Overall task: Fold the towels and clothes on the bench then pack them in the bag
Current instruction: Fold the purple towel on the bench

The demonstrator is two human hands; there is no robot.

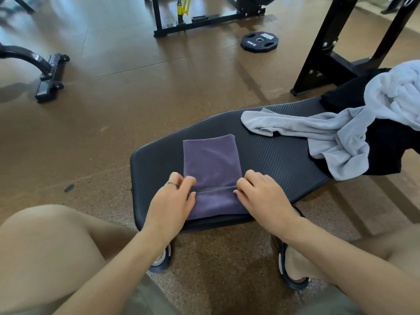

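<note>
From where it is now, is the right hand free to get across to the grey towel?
Probably yes, once it lets go. The right hand is pinching the purple towel's edge, as is the left hand. Only bare bench lies between it and the grey towel, which is heaped unfolded further right.

weight plate (259, 41) lying flat on the brown floor (118, 114) near its far edge | black rack frame (200, 19) standing beyond it | black upright stand (327, 55) standing at the floor's far-right corner | wheeled machine base (48, 76) resting at the left edge
</note>
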